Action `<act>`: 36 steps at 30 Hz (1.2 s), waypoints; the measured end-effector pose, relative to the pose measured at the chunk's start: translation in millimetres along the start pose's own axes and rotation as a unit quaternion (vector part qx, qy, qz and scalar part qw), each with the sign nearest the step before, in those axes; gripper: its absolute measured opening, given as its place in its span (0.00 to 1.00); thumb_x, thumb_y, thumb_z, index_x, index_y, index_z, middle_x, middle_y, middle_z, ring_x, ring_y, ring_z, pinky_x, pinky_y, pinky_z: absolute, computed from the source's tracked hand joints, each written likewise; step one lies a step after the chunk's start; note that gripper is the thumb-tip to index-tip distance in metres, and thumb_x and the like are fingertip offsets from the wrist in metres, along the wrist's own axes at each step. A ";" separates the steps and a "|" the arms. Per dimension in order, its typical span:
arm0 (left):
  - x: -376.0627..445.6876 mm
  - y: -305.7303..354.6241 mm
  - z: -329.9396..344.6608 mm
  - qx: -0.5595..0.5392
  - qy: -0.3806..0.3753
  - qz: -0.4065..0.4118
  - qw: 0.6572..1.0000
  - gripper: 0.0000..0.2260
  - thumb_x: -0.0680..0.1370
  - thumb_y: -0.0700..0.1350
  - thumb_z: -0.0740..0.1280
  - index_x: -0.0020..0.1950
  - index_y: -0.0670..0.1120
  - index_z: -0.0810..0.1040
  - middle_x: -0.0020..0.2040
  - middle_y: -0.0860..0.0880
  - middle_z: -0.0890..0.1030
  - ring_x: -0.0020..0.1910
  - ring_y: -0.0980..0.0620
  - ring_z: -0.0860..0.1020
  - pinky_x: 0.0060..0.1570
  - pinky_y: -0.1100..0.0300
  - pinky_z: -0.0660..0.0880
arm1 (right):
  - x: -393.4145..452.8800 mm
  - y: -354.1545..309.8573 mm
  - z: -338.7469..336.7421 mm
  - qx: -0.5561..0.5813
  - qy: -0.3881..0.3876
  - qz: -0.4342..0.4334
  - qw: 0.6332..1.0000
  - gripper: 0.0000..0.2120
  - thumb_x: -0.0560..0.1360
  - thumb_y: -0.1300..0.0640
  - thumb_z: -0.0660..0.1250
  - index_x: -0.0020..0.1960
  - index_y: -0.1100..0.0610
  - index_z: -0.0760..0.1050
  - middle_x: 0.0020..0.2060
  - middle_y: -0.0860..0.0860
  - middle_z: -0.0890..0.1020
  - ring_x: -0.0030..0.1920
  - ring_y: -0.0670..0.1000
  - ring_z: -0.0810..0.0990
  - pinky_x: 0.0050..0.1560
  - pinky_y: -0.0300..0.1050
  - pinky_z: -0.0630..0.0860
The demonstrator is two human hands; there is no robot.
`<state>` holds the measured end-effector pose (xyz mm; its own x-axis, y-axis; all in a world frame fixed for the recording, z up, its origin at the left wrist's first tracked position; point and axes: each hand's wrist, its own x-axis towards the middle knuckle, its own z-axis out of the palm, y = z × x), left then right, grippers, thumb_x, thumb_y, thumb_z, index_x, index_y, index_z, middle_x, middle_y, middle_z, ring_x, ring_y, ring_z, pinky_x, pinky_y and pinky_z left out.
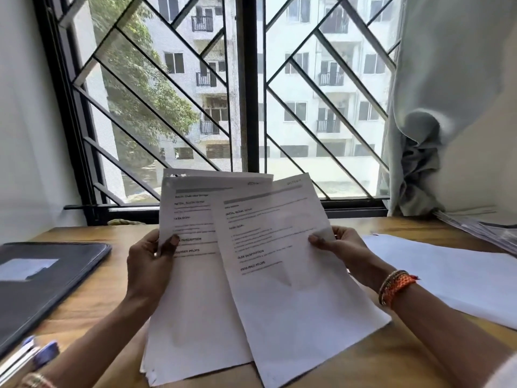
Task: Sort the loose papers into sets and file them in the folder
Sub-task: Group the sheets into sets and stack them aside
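I hold printed papers up over the wooden desk (363, 365). My left hand (148, 264) grips the left edge of a stack of several sheets (193, 298), thumb on the front page. My right hand (347, 253) pinches the right edge of a single printed sheet (288, 275), which is tilted and overlaps the stack's right side. A dark grey folder (42, 281) lies shut on the desk at the left, with a pale label on its cover. Blank white sheets (453, 273) lie flat on the desk to the right.
Two blue-capped pens (36, 357) lie at the near left edge. Another pile of papers (486, 228) sits at the far right under a grey curtain (436, 107). A barred window (246, 93) stands right behind the desk.
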<state>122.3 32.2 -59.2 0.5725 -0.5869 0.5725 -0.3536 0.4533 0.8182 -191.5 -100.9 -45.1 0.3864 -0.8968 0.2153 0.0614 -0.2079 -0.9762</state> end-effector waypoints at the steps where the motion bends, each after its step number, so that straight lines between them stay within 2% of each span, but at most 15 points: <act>1: 1.0 -1.9 -1.5 -0.006 0.010 -0.015 1.000 0.10 0.77 0.38 0.68 0.45 0.53 0.81 0.37 0.58 0.84 0.40 0.48 0.79 0.48 0.49 0.76 | 1.3 1.7 -3.3 0.008 0.017 -0.003 1.000 0.44 0.40 0.40 0.84 0.49 0.63 0.81 0.44 0.59 0.85 0.41 0.55 0.85 0.37 0.45 0.80; 4: 3.8 -7.3 -4.4 -0.034 0.029 -0.055 0.997 0.09 0.76 0.37 0.68 0.43 0.51 0.80 0.33 0.59 0.83 0.41 0.48 0.77 0.46 0.52 0.76 | 2.5 4.7 -9.9 0.019 0.029 0.000 0.999 0.46 0.38 0.40 0.84 0.51 0.63 0.81 0.44 0.59 0.85 0.41 0.56 0.85 0.37 0.46 0.80; 7: 4.7 -9.7 -5.5 -0.040 0.043 -0.065 0.996 0.06 0.75 0.37 0.70 0.44 0.49 0.80 0.32 0.58 0.82 0.39 0.49 0.77 0.35 0.61 0.77 | 2.5 5.7 -10.3 0.017 0.018 0.004 1.000 0.46 0.40 0.40 0.84 0.52 0.63 0.80 0.46 0.59 0.85 0.44 0.58 0.85 0.40 0.49 0.80; 10: 2.3 -9.3 -4.5 -0.036 0.050 -0.062 0.996 0.07 0.74 0.37 0.71 0.41 0.49 0.79 0.29 0.60 0.81 0.30 0.60 0.77 0.28 0.70 0.75 | 3.3 6.1 -7.9 0.012 0.015 0.006 1.000 0.43 0.44 0.42 0.84 0.53 0.64 0.80 0.46 0.59 0.85 0.45 0.59 0.85 0.42 0.50 0.80; 13: 0.2 -7.0 -3.8 -0.048 0.049 -0.067 0.995 0.06 0.73 0.38 0.71 0.41 0.49 0.79 0.29 0.60 0.81 0.26 0.65 0.76 0.26 0.71 0.74 | 2.8 5.5 -5.6 0.015 0.015 -0.002 1.000 0.39 0.47 0.44 0.83 0.52 0.63 0.80 0.45 0.59 0.85 0.44 0.59 0.85 0.41 0.50 0.80; 15: 0.4 -5.5 -3.5 -0.059 0.053 -0.070 0.994 0.05 0.72 0.38 0.72 0.41 0.48 0.79 0.29 0.59 0.82 0.27 0.64 0.77 0.27 0.70 0.75 | 2.2 5.0 -5.2 0.018 0.021 -0.006 1.000 0.33 0.52 0.47 0.82 0.51 0.63 0.81 0.45 0.58 0.85 0.43 0.58 0.85 0.40 0.48 0.80; 18: 1.1 -4.3 -4.0 -0.061 0.071 -0.071 0.993 0.04 0.71 0.40 0.74 0.40 0.48 0.80 0.29 0.59 0.82 0.28 0.62 0.78 0.28 0.70 0.75 | 2.0 4.1 -7.1 0.023 0.039 -0.013 0.999 0.15 0.66 0.60 0.78 0.49 0.64 0.81 0.43 0.58 0.85 0.40 0.55 0.85 0.36 0.45 0.80; 21: 2.2 -4.2 -5.9 -0.060 0.075 -0.086 0.992 0.04 0.71 0.43 0.74 0.39 0.47 0.80 0.30 0.57 0.82 0.29 0.59 0.79 0.28 0.67 0.77 | 2.6 4.6 -12.1 0.012 0.070 -0.016 0.997 0.05 0.70 0.64 0.73 0.47 0.62 0.81 0.39 0.56 0.85 0.36 0.52 0.85 0.33 0.42 0.79; 23: 3.0 -4.4 -7.4 -0.052 0.081 -0.096 0.991 0.05 0.71 0.45 0.74 0.39 0.47 0.80 0.31 0.54 0.83 0.31 0.54 0.79 0.33 0.62 0.78 | 3.0 4.1 -16.3 0.014 0.082 -0.016 0.996 0.05 0.71 0.63 0.73 0.46 0.62 0.81 0.38 0.55 0.86 0.36 0.52 0.85 0.33 0.43 0.79; 25: 2.6 -2.9 -7.8 -0.048 0.086 -0.102 0.990 0.06 0.71 0.47 0.75 0.40 0.46 0.80 0.37 0.49 0.83 0.37 0.48 0.80 0.42 0.53 0.79 | 3.8 4.3 -21.5 0.017 0.091 -0.013 0.996 0.06 0.71 0.62 0.73 0.47 0.62 0.81 0.39 0.55 0.86 0.37 0.53 0.85 0.34 0.44 0.80; 28: 0.9 1.2 -7.0 -0.050 0.093 -0.103 0.989 0.05 0.72 0.46 0.73 0.40 0.46 0.80 0.41 0.45 0.82 0.42 0.45 0.79 0.48 0.47 0.77 | 3.8 4.3 -27.6 0.019 0.101 -0.008 0.995 0.07 0.71 0.62 0.73 0.48 0.63 0.80 0.40 0.56 0.86 0.38 0.54 0.85 0.35 0.44 0.80; 33: 1.6 0.5 -6.8 -0.054 0.094 -0.096 0.990 0.02 0.75 0.44 0.70 0.43 0.47 0.79 0.42 0.46 0.81 0.43 0.44 0.79 0.46 0.50 0.78 | 4.1 5.3 -35.9 0.012 0.119 -0.009 0.993 0.11 0.68 0.60 0.75 0.48 0.62 0.80 0.38 0.54 0.86 0.36 0.52 0.84 0.32 0.42 0.80; 36: 2.8 -5.9 -6.5 -0.044 0.089 -0.079 0.992 0.04 0.76 0.40 0.68 0.43 0.48 0.78 0.41 0.49 0.81 0.39 0.46 0.78 0.34 0.60 0.80 | 4.4 6.6 -40.0 0.007 0.134 -0.001 0.991 0.10 0.69 0.61 0.74 0.49 0.62 0.80 0.38 0.54 0.86 0.36 0.52 0.85 0.34 0.43 0.81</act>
<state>130.8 32.2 -62.8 0.7399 -0.5318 0.4120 -0.1866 0.4262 0.8852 -226.2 -121.8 -49.6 0.1281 -0.9682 0.2151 0.0763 -0.2066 -0.9754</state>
